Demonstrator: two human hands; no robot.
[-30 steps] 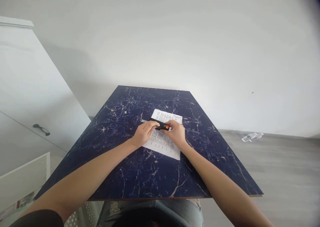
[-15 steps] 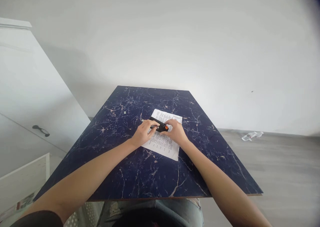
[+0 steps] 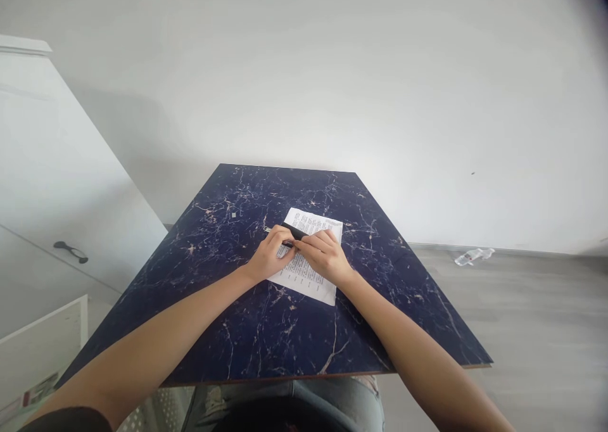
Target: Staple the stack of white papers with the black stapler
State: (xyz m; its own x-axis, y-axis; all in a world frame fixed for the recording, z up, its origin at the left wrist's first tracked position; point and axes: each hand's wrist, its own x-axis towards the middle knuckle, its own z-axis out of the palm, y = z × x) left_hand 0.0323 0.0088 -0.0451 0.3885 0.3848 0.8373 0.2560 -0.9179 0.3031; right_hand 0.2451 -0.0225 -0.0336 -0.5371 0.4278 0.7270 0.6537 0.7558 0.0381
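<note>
Over a printed sheet of paper [image 3: 304, 289] on the dark blue marbled table, both hands meet around a black stapler [image 3: 295, 231]. My left hand [image 3: 270, 254] is closed about its left part, where a thin metal strip [image 3: 267, 229] sticks out past the fingers. My right hand [image 3: 327, 254] lies across the right part, its fingers together and their tips touching the left hand's fingertips. The stapler's orange end is hidden under the right hand. Anything small between the fingertips is too hidden to make out.
A small pale square piece [image 3: 234, 215] lies on the blue table [image 3: 228, 330], left of the paper. A white cabinet [image 3: 61, 153] with a dark handle [image 3: 71, 252] stands at the left. Crumpled clear plastic [image 3: 474, 256] lies on the floor by the wall.
My right hand has shifted left over the stapler and covers its orange end, bringing its fingertips to my left hand. The left hand stays nearly in place. The view has shifted slightly.
</note>
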